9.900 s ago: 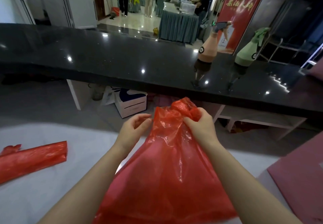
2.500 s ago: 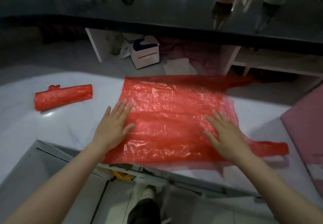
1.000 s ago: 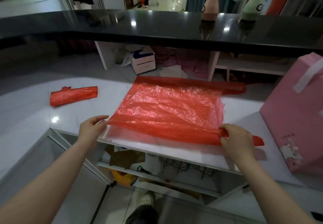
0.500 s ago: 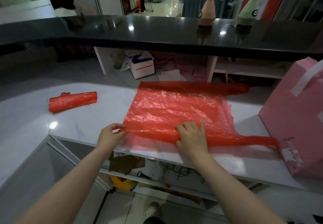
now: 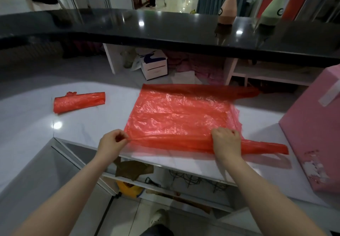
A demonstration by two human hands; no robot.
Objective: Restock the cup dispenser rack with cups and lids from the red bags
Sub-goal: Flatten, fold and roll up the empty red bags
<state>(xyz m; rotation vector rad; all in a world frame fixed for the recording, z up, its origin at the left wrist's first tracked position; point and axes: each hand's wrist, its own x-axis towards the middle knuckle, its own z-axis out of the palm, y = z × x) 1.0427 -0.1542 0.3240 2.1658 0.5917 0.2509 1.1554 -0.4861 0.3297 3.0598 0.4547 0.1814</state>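
View from my head, looking down over the white counter point(image 5: 33, 125). A flattened red bag point(image 5: 180, 116) lies spread on the counter, its near edge folded over into a thick band along the counter's front edge; my left hand point(image 5: 112, 143) pinches the left end of that band between thumb and curled fingers, lifting it slightly; my right hand point(image 5: 226, 142) has its fingers curled down over the band near its right end, gripping it against the counter; one bag handle point(image 5: 266, 147) trails to the right past my right hand, the other point(image 5: 244, 92) reaches off the far right corner. A second red bag, rolled into a tube point(image 5: 79, 102), rests on the counter well apart to the left. A pink box point(image 5: 316, 134) stands at the right, just beside the near handle. Beyond runs a black glossy countertop point(image 5: 165, 27) carrying two spray bottles, one peach point(image 5: 227, 9), one green point(image 5: 272, 9). No cups or lids can be made out.
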